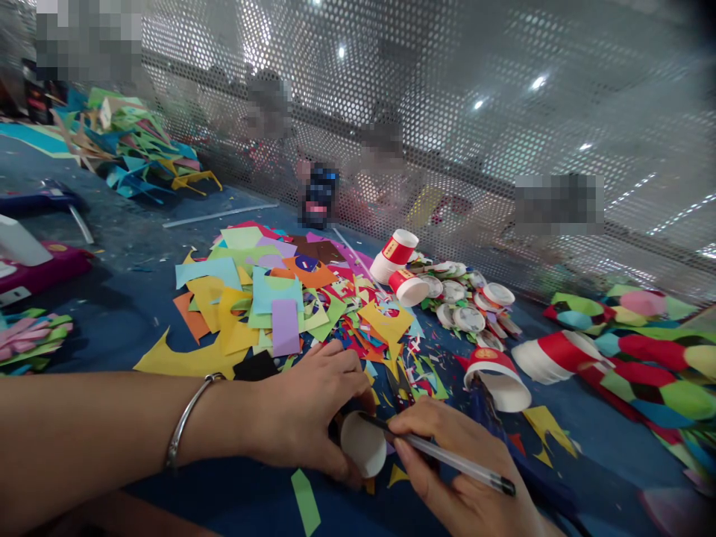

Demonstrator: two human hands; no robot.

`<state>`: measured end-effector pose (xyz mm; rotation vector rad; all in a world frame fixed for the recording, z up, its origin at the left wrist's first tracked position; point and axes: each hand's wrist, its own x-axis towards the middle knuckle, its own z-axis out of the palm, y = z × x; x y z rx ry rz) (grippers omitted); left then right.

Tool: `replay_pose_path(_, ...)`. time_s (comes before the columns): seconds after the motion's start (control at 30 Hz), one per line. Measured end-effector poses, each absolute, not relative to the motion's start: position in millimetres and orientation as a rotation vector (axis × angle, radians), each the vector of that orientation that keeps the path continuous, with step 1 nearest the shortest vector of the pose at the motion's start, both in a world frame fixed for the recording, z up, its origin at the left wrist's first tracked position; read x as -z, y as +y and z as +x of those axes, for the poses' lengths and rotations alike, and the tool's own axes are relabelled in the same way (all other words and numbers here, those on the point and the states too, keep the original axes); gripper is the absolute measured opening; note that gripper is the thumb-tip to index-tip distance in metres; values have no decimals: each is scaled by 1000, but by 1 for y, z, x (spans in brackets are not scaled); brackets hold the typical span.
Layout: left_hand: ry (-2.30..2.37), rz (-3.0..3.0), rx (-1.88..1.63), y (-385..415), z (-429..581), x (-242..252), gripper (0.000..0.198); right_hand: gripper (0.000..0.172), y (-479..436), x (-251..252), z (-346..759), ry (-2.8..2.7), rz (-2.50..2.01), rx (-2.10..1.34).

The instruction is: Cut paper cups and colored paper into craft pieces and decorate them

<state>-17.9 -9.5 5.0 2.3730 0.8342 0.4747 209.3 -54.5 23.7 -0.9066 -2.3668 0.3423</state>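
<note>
My left hand (305, 414) is closed around a small white paper cup (362, 445) lying on its side on the blue table, its open mouth toward me. A silver bangle (187, 426) circles that wrist. My right hand (464, 477) pinches a clear ballpoint pen (447, 456), and the pen's tip rests at the cup's rim. Scissors (403, 384) lie just beyond my hands among paper scraps.
A heap of coloured paper offcuts (268, 306) covers the table's middle. Red-and-white paper cups (500, 373) and several round lids (467, 302) lie at right, beside a chain of coloured paper ovals (643, 350). More scraps (134, 145) are piled far left. A perforated screen (447, 112) backs the table.
</note>
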Motion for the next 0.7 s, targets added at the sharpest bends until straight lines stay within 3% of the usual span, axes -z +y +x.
replay_pose_path(0.7, 783, 2368, -462, -5, -19, -1, 52, 19, -59, -31, 210, -2432, -872, -336)
